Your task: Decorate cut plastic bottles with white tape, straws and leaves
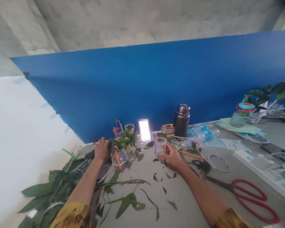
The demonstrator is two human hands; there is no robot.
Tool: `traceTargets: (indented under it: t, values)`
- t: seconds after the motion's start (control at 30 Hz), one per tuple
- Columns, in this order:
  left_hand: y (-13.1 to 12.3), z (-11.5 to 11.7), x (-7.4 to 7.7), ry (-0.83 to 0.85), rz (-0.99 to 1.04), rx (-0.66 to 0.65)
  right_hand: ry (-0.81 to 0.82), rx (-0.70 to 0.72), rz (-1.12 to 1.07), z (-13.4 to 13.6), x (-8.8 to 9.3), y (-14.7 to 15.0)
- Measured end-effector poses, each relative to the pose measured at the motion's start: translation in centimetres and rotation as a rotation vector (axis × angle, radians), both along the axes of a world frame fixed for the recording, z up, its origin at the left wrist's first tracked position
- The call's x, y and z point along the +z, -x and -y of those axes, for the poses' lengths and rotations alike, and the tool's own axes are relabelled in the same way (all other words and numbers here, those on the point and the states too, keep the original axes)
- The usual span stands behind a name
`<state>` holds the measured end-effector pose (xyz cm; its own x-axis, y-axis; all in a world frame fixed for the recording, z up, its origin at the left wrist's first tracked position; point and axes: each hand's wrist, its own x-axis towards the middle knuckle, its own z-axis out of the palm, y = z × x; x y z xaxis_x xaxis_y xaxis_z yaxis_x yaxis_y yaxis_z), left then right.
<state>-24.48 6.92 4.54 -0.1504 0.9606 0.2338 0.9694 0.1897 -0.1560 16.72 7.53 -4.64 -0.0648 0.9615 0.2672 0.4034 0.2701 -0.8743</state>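
Two hands worked near the far edge of the tabletop [144,167]. The left hand [101,149] closed around a leafy stem [112,146], while the right hand [172,156] rested open, fingers spread, against a clear plastic cup [161,147].

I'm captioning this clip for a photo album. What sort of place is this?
Probably an indoor craft or workshop table: cuttings stand in clear plastic cups, snipped leaves lie near red-handled scissors, and a power strip sits alongside.
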Motion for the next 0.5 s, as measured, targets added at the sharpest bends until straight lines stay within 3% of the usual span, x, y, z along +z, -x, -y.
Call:
traceTargets:
  t: [0.27,0.5]
  values:
    - [0.8,-0.5,0.0,0.081,0.039,0.006,-0.012,0.02,-0.051,-0.1,-0.3,-0.2]
    - [2.6,-0.9,-0.3,0.031,0.16,-0.057,0.026,0.04,-0.054,0.1,-0.2,-0.2]
